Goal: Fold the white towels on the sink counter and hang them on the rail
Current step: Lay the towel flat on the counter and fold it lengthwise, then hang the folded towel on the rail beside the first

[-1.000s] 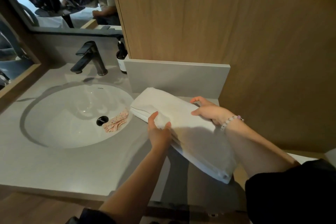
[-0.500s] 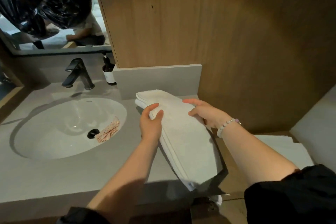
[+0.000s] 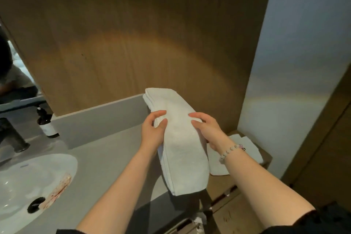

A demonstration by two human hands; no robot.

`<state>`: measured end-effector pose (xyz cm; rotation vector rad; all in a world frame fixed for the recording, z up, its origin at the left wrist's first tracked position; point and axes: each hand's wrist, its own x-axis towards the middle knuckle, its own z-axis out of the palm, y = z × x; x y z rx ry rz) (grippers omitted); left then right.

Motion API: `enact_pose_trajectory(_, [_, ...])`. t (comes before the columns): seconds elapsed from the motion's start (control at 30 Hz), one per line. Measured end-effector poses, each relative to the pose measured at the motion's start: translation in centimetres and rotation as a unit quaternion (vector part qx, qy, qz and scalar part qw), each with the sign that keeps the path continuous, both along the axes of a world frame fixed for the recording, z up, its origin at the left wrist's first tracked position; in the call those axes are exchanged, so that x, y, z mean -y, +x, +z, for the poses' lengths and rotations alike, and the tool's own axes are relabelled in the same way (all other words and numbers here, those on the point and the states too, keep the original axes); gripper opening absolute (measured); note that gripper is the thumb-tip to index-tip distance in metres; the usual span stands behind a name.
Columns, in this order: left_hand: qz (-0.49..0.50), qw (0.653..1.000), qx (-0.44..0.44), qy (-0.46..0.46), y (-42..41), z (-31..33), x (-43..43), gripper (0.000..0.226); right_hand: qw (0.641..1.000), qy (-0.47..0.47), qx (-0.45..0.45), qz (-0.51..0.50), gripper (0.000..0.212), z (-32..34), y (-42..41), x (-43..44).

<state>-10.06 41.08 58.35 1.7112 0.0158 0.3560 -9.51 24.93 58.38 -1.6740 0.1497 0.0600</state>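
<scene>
Now, at the centre of the frame, my left hand (image 3: 152,133) grips the left edge of the folded white towel (image 3: 182,150) and my right hand (image 3: 207,129) grips its right edge, 2 hands holding it above the right end of the grey counter (image 3: 106,157), with the sink (image 3: 28,175) at lower left.

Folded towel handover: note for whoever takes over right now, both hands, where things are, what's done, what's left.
Left hand grips the folded towel at its left edge.
Right hand grips its right edge.
Towel is held over the counter's right end.
Second white towel lies on the lower wooden surface to the right.
Done: this towel is folded.
Left: hang it on the rail, which is not in view, then handle the second towel.
</scene>
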Motion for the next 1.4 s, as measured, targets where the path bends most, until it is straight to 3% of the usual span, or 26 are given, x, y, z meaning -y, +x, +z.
enact_pose_trajectory(0.37, [-0.134, 0.978, 0.11, 0.12, 2.0, 5.8, 14.0, 0.026, 0.995, 0.017, 0.09, -0.048, 0.055, 6.8, -1.8, 15.0])
enact_pose_trajectory(0.67, [-0.118, 0.961, 0.203, 0.147, 1.7, 13.6, 26.0, 0.026, 0.982, 0.008, 0.186, -0.033, 0.054, 14.3, -2.3, 27.4])
enact_pose_trajectory(0.93, [-0.085, 0.944, 0.275, 0.163, 3.1, 21.0, 31.8, 0.028, 0.965, 0.026, 0.263, -0.002, 0.055, 21.0, 0.6, 34.5])
enact_pose_trajectory(1.2, [-0.068, 0.896, 0.381, 0.219, 7.2, 29.0, 34.6, 0.031, 0.931, 0.019, 0.365, -0.01, 0.049, 27.9, 5.0, 38.2])
enact_pose_trajectory(1.4, [-0.057, 0.854, 0.458, 0.24, 12.6, 34.3, 36.3, 0.023, 0.903, -0.051, 0.426, -0.025, 0.05, 33.7, 8.3, 40.5])
